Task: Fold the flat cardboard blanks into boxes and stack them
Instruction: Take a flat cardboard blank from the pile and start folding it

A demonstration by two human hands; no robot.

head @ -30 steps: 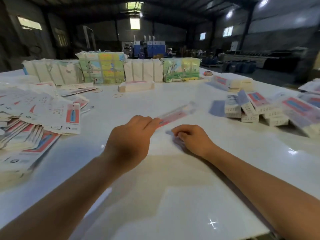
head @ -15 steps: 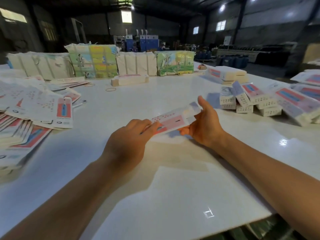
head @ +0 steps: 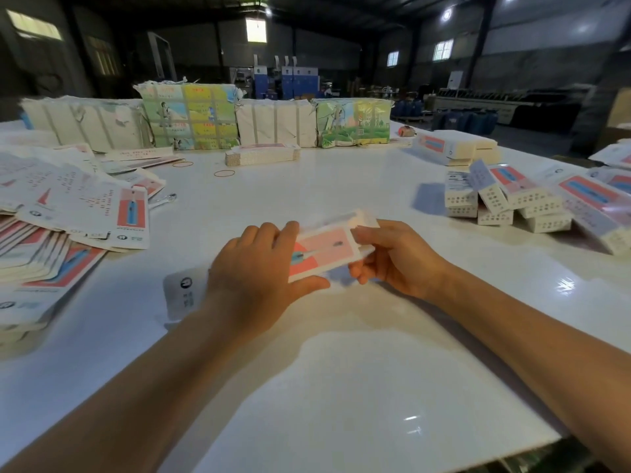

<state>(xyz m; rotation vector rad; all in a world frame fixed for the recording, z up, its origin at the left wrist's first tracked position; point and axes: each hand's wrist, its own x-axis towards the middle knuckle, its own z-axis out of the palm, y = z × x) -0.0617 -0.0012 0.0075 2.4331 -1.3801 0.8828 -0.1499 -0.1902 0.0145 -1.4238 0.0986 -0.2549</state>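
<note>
Mid-frame, left hand fingers curl over the near end of a pink cardboard blank, thumb under; right hand pinches the far end, prob. to pop it open w/ both hands. Flat blanks fan out at left, folded boxes pile at right, both in easy reach. All on a glossy white table in a dim warehouse; wrapped bundles line the upper-centre edge.

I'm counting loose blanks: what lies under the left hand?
Under the left hand, the pink-and-white cardboard blank it holds continues; its white end flap shows left of the wrist. The middle is hidden.
</note>
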